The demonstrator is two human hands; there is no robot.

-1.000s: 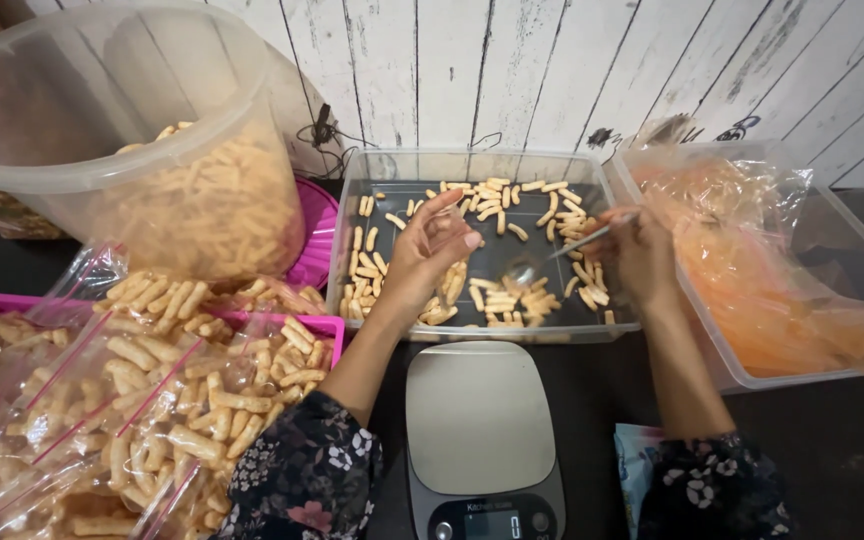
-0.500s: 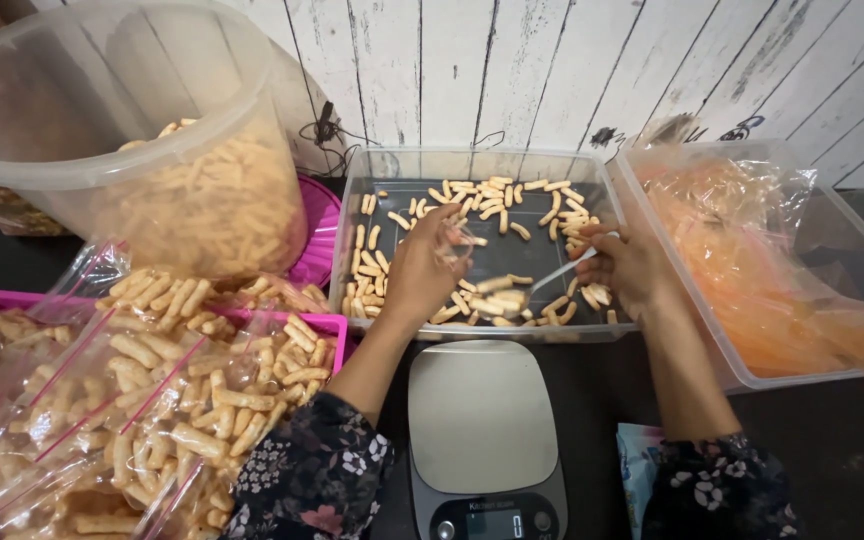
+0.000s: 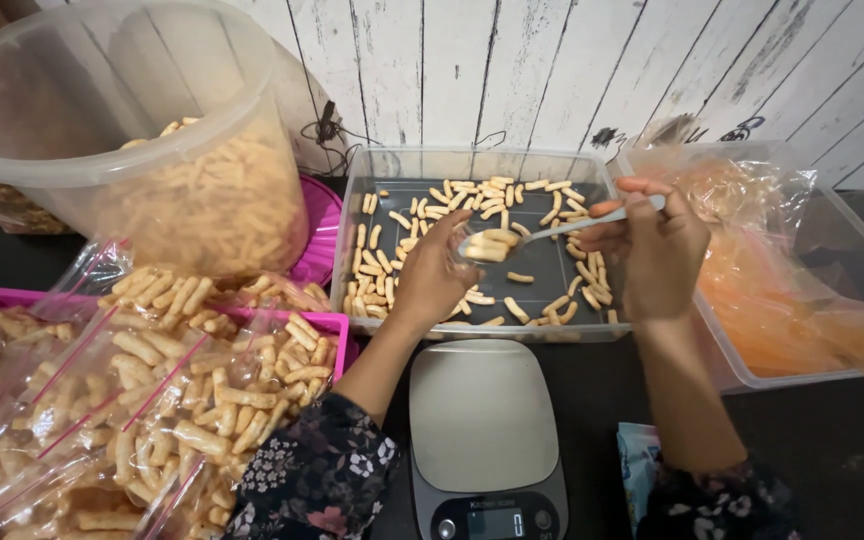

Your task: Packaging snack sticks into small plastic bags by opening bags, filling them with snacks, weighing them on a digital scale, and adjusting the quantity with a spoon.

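The right hand (image 3: 657, 250) is closed around the handle of a metal spoon (image 3: 542, 232), whose bowl carries a small heap of pale snack sticks (image 3: 489, 245) and points toward the left hand (image 3: 434, 280). The left hand is cupped with its fingers curled just beside the spoon's bowl; whether it grips anything cannot be told, though a faint clear film seems to show at its fingertips. Both hands hang over a shallow clear tray (image 3: 352, 195) with a dark floor, where loose snack sticks (image 3: 482, 190) lie scattered, thickest beyond the hands toward the far wall and along the tray's left side. Between the two hands the tray floor is mostly bare, leaving open room under the spoon. The tray's near rim runs just below both wrists.

Directly below the hands, near the person's body, sits a grey kitchen scale (image 3: 482, 420), its platform uncovered, its top edge just beside the tray's near rim. To the right of the right hand, a clear bin (image 3: 852, 260) holds crumpled orange-tinted plastic bags (image 3: 752, 250), its wall close beside the tray. To the left of the left hand stand a large clear tub (image 3: 102, 130) of sticks and, nearer, filled zip bags (image 3: 152, 400) piled in a pink basket (image 3: 327, 325).
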